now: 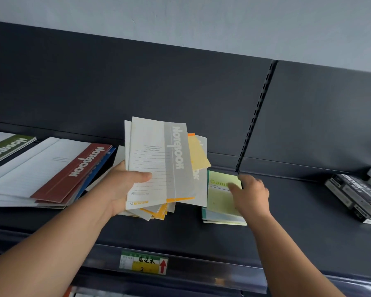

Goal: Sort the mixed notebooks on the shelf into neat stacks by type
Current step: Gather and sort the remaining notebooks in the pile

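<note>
Shelving of dark grey painted metal (287, 211) fills the head view, seen from slightly below, with a slotted black upright (255, 116) dividing its back panel. My left hand (124, 185) is clamped on a fanned bundle of thin grey-and-white paper notebooks (156, 159), thumb pressed across the top cover and fingers hidden beneath. Yellow-and-orange covers (198, 155) poke out of it, so I judge the bundle is mixed and is held lifted off the shelf as a working pile while the other hand deals books out. My right hand (252, 196) is on the pale green notebook with a soft paper cover (220, 200), which tops a small squared stack of green and teal books (221, 220) lying flat just right of the bundle. The thumb lies on the cover and the fingers curl over its far edge in a pinch, though motion blur softens them; I read this as seating or squaring that book on its own kind. To the left, large flat notebooks lie in a slumped overlap, a dark red-banded one (73, 168) over a blue one (107, 157), with a green-banded one (7, 146) at the edge, not neat yet. Black-and-white boxes (356, 196) sit well apart at the right, and a yellow-and-green price label with a red arrow (142, 262) marks the shelf lip.
</note>
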A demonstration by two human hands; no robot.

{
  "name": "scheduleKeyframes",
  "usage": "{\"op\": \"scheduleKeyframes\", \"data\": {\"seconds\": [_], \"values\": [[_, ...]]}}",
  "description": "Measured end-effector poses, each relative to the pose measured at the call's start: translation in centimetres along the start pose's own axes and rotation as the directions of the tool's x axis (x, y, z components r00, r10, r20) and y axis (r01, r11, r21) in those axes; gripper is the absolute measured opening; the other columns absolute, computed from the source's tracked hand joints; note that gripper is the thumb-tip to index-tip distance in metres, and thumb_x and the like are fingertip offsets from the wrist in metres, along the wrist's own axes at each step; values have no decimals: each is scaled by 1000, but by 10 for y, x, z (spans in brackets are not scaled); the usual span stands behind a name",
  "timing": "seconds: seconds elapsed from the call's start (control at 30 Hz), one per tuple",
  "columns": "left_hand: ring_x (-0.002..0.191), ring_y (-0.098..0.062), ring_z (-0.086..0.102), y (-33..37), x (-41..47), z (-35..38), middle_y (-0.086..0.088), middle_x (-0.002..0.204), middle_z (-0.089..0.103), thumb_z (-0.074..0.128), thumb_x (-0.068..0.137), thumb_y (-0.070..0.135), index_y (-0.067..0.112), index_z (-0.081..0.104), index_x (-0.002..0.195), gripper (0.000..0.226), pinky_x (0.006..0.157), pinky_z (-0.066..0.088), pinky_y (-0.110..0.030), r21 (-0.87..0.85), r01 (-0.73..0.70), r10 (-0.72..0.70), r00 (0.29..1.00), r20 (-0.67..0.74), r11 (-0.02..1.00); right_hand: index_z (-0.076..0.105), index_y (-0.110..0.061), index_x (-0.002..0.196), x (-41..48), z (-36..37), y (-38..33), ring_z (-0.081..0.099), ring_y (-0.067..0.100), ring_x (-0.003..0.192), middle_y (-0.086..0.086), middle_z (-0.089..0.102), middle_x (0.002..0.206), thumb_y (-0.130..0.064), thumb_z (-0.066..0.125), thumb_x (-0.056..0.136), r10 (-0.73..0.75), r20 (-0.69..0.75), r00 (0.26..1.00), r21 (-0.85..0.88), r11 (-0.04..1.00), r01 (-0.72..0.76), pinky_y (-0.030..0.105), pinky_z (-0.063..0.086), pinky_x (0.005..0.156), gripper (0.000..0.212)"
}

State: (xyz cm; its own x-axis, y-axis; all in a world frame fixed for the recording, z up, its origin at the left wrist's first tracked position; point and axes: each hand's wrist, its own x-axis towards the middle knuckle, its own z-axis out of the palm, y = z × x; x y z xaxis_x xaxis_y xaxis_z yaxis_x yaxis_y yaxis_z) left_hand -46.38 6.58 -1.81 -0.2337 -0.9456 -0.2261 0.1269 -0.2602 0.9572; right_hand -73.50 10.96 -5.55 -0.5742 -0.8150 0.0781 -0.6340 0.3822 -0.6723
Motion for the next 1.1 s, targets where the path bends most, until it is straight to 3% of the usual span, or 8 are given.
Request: {"op": "scheduleKeyframes", "data": {"seconds": [0.07,0.17,0.37,0.47,0.63,0.77,0.97,1.1], "values": [[90,-30,70,-3,1,6,-6,100,74,62,87,-4,24,65,109,36,64,58,-45,6,17,-17,999,39,1000,58,-16,129,-4,-3,-19,53,23,119,1,59,128,-42,56,94,3,38,999,309,951,-14,39,45,98,43],[98,-33,69,-6,2,15,-8,107,73,63,87,-2,23,63,117,39,77,57,-52,20,36,-37,995,96,999,59,-3,111,-5,-4,-38,66,20,94,4,70,104,-44,67,87,67,318,946,611,749,-258,38,54,89,48],[101,-31,68,-6,5,23,-7,110,72,61,87,-2,22,63,119,40,78,56,-47,51,51,-59,983,175,997,57,-1,105,-3,-4,-30,70,30,86,17,71,100,-11,73,86,121,324,938,634,708,-310,41,60,80,26],[101,-31,67,-7,5,30,-7,110,72,61,87,-2,21,64,118,39,78,56,-46,45,56,-63,982,177,997,55,-2,104,-1,-4,-27,69,28,81,16,70,100,-9,71,87,135,293,947,659,689,-302,42,60,77,24],[102,-30,66,-7,8,38,-8,111,71,61,87,-4,20,64,118,39,78,55,-44,33,64,-69,984,167,997,56,-9,96,2,-5,-22,69,38,97,14,69,101,-10,72,85,164,208,964,674,691,-263,52,57,85,19],[100,-32,67,-6,9,35,-10,112,71,60,87,-6,18,63,119,40,76,56,-44,31,72,-76,987,142,997,55,-4,107,5,-11,-19,72,28,83,15,70,101,-3,63,92,149,250,957,759,584,-289,34,59,66,17],[96,-30,66,-3,11,31,-7,107,71,58,89,-5,24,65,108,36,69,55,-41,87,44,-53,994,99,995,50,-6,115,13,-17,-10,70,28,86,15,66,107,0,49,98,190,277,942,832,442,-334,37,57,70,18],[92,-27,66,2,13,17,-5,104,70,58,90,-6,24,65,105,34,67,54,-39,70,10,-9,1000,-13,997,52,-14,125,27,-26,2,63,23,85,9,63,108,-1,41,98,255,159,954,819,505,-272,39,56,73,32]]}}
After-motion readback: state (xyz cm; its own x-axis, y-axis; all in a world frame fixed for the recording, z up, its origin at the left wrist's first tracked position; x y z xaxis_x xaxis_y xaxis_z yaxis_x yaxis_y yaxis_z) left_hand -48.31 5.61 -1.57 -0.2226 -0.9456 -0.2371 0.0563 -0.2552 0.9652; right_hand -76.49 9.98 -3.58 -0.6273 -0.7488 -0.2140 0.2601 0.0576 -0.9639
